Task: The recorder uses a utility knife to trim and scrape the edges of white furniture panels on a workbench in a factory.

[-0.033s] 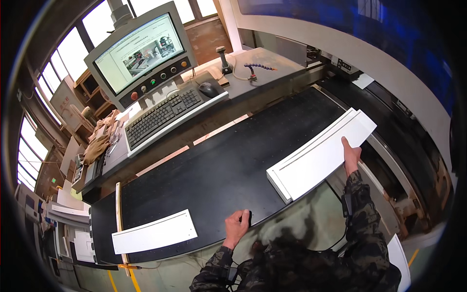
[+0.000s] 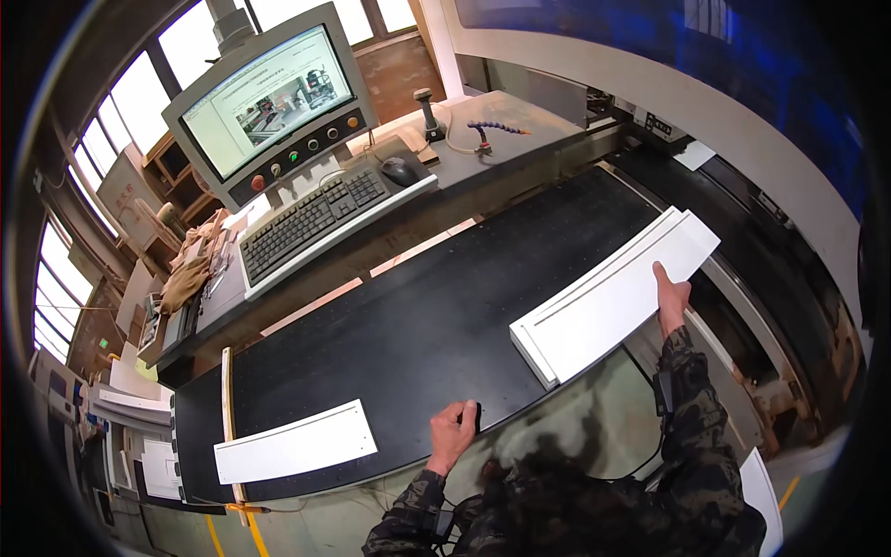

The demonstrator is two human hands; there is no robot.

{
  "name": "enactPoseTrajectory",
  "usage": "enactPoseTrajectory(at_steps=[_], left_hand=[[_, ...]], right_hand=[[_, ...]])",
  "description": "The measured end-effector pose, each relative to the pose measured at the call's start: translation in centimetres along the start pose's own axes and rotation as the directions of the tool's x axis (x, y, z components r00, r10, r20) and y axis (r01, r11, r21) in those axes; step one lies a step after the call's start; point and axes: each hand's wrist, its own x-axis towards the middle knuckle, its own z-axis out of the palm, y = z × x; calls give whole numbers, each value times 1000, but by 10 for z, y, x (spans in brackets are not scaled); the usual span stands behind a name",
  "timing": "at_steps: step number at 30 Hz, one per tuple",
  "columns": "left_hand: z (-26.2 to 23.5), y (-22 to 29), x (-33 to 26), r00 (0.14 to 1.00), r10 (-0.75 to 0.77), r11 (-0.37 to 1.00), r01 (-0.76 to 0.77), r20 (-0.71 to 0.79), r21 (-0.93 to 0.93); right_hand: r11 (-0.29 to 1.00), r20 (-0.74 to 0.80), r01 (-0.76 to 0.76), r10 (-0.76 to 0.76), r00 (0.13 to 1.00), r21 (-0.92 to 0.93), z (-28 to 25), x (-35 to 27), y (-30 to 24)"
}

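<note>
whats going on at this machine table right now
A person in a camouflage jacket stands at a black machine table. Their right hand grips the near edge of a stack of long white panels lying at the table's right end. Their left hand rests on the table's front edge. A smaller white panel lies apart at the left end. Behind the table stand a monitor, a keyboard and a mouse.

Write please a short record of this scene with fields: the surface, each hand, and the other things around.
surface: long black flat machine table
left hand: rests on the near edge of the table, holds nothing
right hand: fingers grip the near edge of a long white flat panel lying on the table
other panel: smaller white rectangular panel, at the table's left end, apart from both hands
behind table: grey console with screen, grey keyboard, dark mouse
</note>
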Motion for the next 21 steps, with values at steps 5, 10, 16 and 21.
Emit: enactPoseTrajectory(at_steps=[5,10,16,21], left_hand=[[1,0,1,1000,18,1000,-18,-4,1],[1,0,0,1000,-28,1000,28,3,13],[3,-5,-2,999,15,999,-14,-31,29],[4,0,-2,1000,-6,1000,7,-23,11]], right_hand=[[995,42,46,-49,998,84,-1,3,3],[988,47,57,-65,997,142,3,7,11],[988,15,82,-85,996,128,3,8,13],[989,14,100,-102,995,106,0,12,18]])
